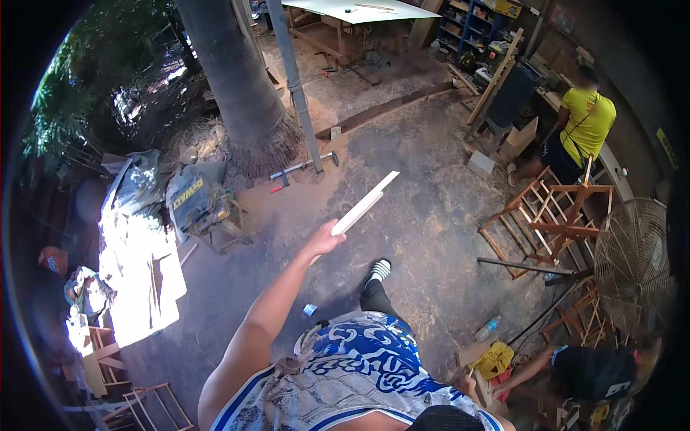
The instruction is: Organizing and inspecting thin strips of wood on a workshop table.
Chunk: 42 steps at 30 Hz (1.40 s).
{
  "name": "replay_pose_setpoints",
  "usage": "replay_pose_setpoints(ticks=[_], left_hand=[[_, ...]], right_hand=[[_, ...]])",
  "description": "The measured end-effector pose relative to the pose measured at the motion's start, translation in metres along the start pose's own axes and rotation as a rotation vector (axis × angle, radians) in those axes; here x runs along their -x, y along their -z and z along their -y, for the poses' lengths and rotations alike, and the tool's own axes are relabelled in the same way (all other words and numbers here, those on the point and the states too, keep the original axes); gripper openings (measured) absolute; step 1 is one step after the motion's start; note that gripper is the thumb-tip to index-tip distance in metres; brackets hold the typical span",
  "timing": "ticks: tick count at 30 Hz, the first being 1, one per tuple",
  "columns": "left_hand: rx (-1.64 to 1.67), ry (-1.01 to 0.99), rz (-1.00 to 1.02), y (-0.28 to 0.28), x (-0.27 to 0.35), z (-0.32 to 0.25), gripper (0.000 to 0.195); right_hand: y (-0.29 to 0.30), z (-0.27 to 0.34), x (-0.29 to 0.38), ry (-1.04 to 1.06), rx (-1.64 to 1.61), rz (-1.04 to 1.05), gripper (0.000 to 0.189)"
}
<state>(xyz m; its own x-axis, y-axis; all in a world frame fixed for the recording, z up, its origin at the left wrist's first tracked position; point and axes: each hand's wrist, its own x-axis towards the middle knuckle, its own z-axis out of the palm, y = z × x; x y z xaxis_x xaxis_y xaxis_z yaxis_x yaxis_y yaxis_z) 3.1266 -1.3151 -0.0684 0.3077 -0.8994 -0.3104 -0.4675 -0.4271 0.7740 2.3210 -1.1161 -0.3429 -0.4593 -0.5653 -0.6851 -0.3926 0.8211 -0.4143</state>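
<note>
My left hand (324, 238) is closed around two pale, narrow strips (362, 211), which look like wood. They lie side by side and point forward over the concrete floor (431, 226), one reaching farther than the other. A short end shows behind my wrist. My right hand is out of view. Below the strips, one of my feet (379, 271) is forward in a striped slipper or sock. A small blue and white scrap (309, 310) lies on the floor near my left side.
A tree trunk (237, 81), metal post (299, 91) and bar clamp (303, 171) stand or lie ahead. A covered DeWalt machine (197, 202) is left. Wooden chair frames (539, 215), a large fan (636, 269) and two people (587, 118) (593, 374) occupy the right. A white-topped table (366, 9) stands beyond.
</note>
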Motion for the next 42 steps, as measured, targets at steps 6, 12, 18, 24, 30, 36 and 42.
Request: replay_pose_setpoints(ticks=[6, 12, 18, 24, 30, 36, 42], left_hand=[[0.385, 0.030, 0.127, -0.005, -0.214, -0.065, 0.041], [0.439, 0.070, 0.036, 0.068, -0.392, -0.079, 0.046], [0.801, 0.267, -0.147, 0.178, -0.565, -0.066, 0.050], [0.760, 0.130, -0.205, 0.307, -0.822, -0.115, 0.043], [0.873, 0.022, -0.039, 0.409, -1.106, -0.210, 0.034], [1.052, -0.078, 0.130, 0.497, -1.322, -0.231, 0.032], [0.903, 0.017, 0.015, 0.599, -1.504, -0.196, 0.025]], right_hand=[[-0.104, 0.271, -0.119, -0.077, -0.331, -0.046, 0.027], [-0.337, 0.920, -0.168, 0.649, 0.392, 0.155, 0.035], [-0.479, 1.367, 0.027, 1.209, 0.127, 0.448, 0.044], [-0.606, 1.488, -0.060, 1.279, 0.477, 0.387, 0.043], [-0.571, 1.312, -0.377, 1.097, 1.032, 0.198, 0.014], [-0.552, 1.323, -0.306, 0.853, 0.983, 0.120, 0.030], [-0.643, 1.614, -0.421, 1.276, 1.134, 0.161, 0.022]])
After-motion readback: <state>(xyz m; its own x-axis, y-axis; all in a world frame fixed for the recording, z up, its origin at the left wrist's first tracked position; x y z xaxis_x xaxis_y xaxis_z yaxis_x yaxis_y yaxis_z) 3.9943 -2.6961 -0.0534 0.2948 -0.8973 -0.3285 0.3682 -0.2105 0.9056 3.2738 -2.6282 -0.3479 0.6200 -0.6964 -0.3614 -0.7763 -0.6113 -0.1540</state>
